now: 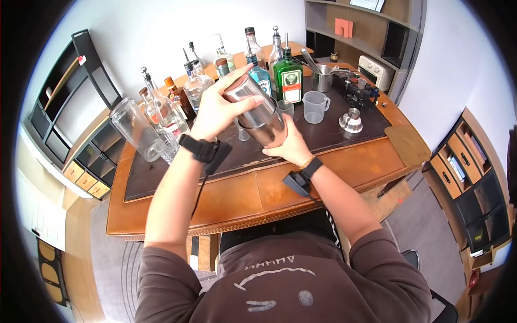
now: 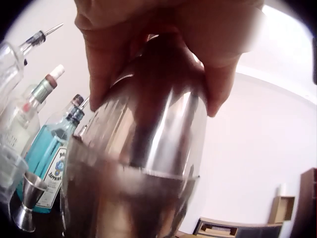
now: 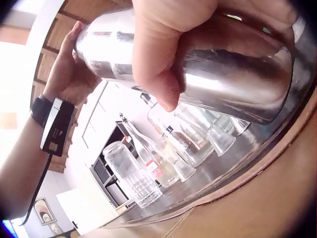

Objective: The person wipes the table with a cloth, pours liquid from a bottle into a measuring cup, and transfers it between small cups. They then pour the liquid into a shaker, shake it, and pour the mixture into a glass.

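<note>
A steel shaker of two metal tins is held tilted over the table. My left hand (image 1: 215, 110) grips the upper tin (image 1: 249, 97), thumb and fingers on opposite sides of its closed end. Lower down, my right hand (image 1: 296, 144) is wrapped round the wider lower tin (image 1: 265, 131). In the left wrist view the upper tin (image 2: 173, 124) sits inside the rim of the lower tin (image 2: 129, 203); the inside is hidden. A steel jigger (image 2: 29, 198) stands beside a blue gin bottle (image 2: 47, 153). To the right stands a steel shaker top (image 1: 351, 120).
Several liquor bottles with pourers line the back, including a green bottle (image 1: 288, 78). A plastic measuring jug (image 1: 315, 107) and a steel container (image 1: 322, 81) with bar tools stand right. At left are a mixing glass (image 1: 134, 129) and a cut-glass tumbler (image 1: 167, 148). A brown mat (image 1: 410, 145) overhangs the table's right edge.
</note>
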The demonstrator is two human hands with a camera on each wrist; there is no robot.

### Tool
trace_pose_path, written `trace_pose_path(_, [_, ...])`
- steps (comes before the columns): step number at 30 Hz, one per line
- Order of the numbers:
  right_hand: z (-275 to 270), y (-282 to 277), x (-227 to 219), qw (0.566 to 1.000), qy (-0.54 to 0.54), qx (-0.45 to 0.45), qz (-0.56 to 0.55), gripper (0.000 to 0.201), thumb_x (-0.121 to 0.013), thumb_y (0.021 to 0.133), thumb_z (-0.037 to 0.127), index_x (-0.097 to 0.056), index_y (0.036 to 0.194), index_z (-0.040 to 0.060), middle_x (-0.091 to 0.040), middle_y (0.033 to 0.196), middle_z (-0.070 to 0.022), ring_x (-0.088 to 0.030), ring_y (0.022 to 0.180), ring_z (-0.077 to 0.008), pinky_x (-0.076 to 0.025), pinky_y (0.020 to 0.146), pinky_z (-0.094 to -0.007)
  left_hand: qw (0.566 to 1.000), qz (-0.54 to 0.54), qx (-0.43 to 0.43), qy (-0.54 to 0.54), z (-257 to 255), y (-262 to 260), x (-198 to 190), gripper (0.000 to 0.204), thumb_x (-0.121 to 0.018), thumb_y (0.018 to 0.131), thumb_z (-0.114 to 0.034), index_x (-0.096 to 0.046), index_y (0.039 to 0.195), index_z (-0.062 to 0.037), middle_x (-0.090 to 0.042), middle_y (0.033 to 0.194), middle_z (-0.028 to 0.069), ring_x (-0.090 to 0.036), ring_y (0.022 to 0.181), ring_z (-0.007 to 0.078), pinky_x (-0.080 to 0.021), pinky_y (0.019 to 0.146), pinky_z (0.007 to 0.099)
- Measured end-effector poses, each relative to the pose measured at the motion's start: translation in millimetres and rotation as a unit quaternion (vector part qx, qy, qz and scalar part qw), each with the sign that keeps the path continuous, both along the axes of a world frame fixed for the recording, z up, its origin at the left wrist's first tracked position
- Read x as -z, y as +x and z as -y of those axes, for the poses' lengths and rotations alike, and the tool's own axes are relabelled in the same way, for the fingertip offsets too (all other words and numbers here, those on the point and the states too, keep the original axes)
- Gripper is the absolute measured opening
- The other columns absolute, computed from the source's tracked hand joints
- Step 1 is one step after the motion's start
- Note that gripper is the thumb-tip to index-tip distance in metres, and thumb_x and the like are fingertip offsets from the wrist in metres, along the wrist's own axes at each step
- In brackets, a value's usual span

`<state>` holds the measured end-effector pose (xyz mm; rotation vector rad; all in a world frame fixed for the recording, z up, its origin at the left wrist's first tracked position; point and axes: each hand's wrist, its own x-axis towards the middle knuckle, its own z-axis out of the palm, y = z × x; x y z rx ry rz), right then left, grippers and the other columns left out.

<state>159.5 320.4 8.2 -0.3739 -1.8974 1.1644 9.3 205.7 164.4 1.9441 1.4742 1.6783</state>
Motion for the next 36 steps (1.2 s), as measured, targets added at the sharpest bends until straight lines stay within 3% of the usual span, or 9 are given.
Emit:
trace_pose_path(5, [12.9, 14.6, -14.7, 0.998, 0.057, 0.02, 0.005, 0.106, -0.089, 0.054, 0.02, -0.033, 0.143, 0.0038, -0.053, 0.132, -0.0176, -0.053, 0.123, -0.0297, -0.041, 0.104, -0.0377, 0.983, -0.14, -0.051, -0.104, 32.6, -0.2, -44.6, 0.037, -0.079, 0.078, -0.021, -0.063, 0.108, -0.006, -0.067, 0.094, 0.0061, -0.062, 0.093, 0.0137, -0.051, 0.083, 0.0301])
trace_pose_path(8, [22.7, 23.9, -35.5, 0.997, 0.004, -0.079, -0.023, 0.105, -0.088, 0.056, 0.02, -0.034, 0.144, 0.0019, -0.053, 0.133, -0.0191, -0.053, 0.124, -0.029, -0.042, 0.103, -0.0363, 0.973, -0.204, -0.065, -0.087, 38.2, -3.4, -57.6, 0.031, -0.073, 0.084, -0.025, -0.061, 0.108, -0.0086, -0.063, 0.091, 0.0018, -0.059, 0.087, 0.0129, -0.048, 0.078, 0.0284])
trace_pose_path(14, [27.1, 40.5, -40.7, 0.979, -0.086, -0.184, -0.005, 0.098, -0.083, 0.063, -0.003, -0.028, 0.144, 0.0011, -0.041, 0.143, -0.0125, -0.048, 0.124, -0.0186, -0.056, 0.088, -0.0325, 0.969, -0.174, -0.047, -0.17, 42.4, -9.9, -53.7, 0.035, -0.069, 0.086, -0.028, -0.059, 0.115, -0.0097, -0.06, 0.111, 0.0062, -0.052, 0.11, 0.0163, -0.042, 0.095, 0.0339])
trace_pose_path(17, [33.2, 36.6, -34.3, 0.976, -0.106, -0.185, -0.047, 0.101, -0.084, 0.063, -0.002, -0.024, 0.144, 0.0024, -0.037, 0.143, -0.0113, -0.041, 0.13, -0.0192, -0.057, 0.086, -0.0326, 0.998, -0.063, 0.007, -0.028, 38.1, 0.1, -36.2, 0.063, -0.077, 0.079, -0.031, -0.049, 0.133, -0.0114, -0.059, 0.106, 0.0051, -0.058, 0.101, 0.0167, -0.048, 0.088, 0.0318])
trace_pose_path(18, [34.8, 37.3, -36.8, 0.975, -0.108, -0.186, -0.046, 0.101, -0.084, 0.063, -0.002, -0.024, 0.144, 0.0024, -0.037, 0.143, -0.0113, -0.041, 0.13, -0.0192, -0.057, 0.086, -0.0326, 0.998, -0.062, 0.006, -0.03, 34.9, 0.2, -27.8, 0.063, -0.077, 0.079, -0.031, -0.049, 0.133, -0.0114, -0.059, 0.106, 0.0051, -0.058, 0.101, 0.0167, -0.048, 0.088, 0.0318])
trace_pose_path(22, [40.5, 45.4, -48.2, 0.97, -0.122, -0.211, 0.019, 0.113, -0.086, 0.064, -0.002, -0.013, 0.15, 0.002, -0.032, 0.147, -0.0116, -0.039, 0.131, -0.0191, -0.052, 0.093, -0.0332, 0.95, 0.264, 0.141, -0.09, 35.9, 16.7, -0.2, 0.058, -0.076, 0.081, -0.027, -0.051, 0.126, -0.0007, -0.06, 0.115, 0.007, -0.057, 0.106, 0.0157, -0.046, 0.094, 0.0329])
trace_pose_path(28, [38.0, 41.6, -37.8, 0.948, -0.167, -0.268, -0.047, 0.109, -0.089, 0.061, 0.005, -0.025, 0.149, 0.0035, -0.041, 0.143, -0.0112, -0.04, 0.132, -0.0194, -0.038, 0.107, -0.0341, 0.975, 0.196, 0.1, -0.024, 47.0, 30.6, 11.9, 0.064, -0.079, 0.077, -0.021, -0.049, 0.129, 0.0016, -0.062, 0.118, 0.0127, -0.06, 0.11, 0.0191, -0.047, 0.098, 0.0357])
trace_pose_path(31, [36.0, 38.3, -30.8, 0.971, -0.091, -0.214, -0.05, 0.107, -0.091, 0.059, 0.009, -0.03, 0.147, 0.0037, -0.043, 0.139, -0.0104, -0.041, 0.13, -0.0205, -0.036, 0.109, -0.0348, 0.977, 0.197, 0.08, -0.005, 49.4, 34.1, 13.1, 0.074, -0.073, 0.08, -0.034, -0.039, 0.137, -0.0023, -0.058, 0.125, 0.0205, -0.059, 0.114, 0.0309, -0.051, 0.096, 0.0433])
trace_pose_path(36, [34.7, 23.6, -11.6, 0.988, -0.034, -0.089, -0.125, 0.098, -0.095, 0.055, 0.019, -0.045, 0.139, 0.0062, -0.042, 0.131, -0.0092, -0.043, 0.125, -0.0225, -0.034, 0.11, -0.0355, 0.971, 0.227, 0.051, 0.056, 56.0, 36.2, 17.2, 0.073, -0.071, 0.08, -0.035, -0.038, 0.138, -0.0033, -0.056, 0.125, 0.0215, -0.058, 0.116, 0.0345, -0.051, 0.097, 0.0476])
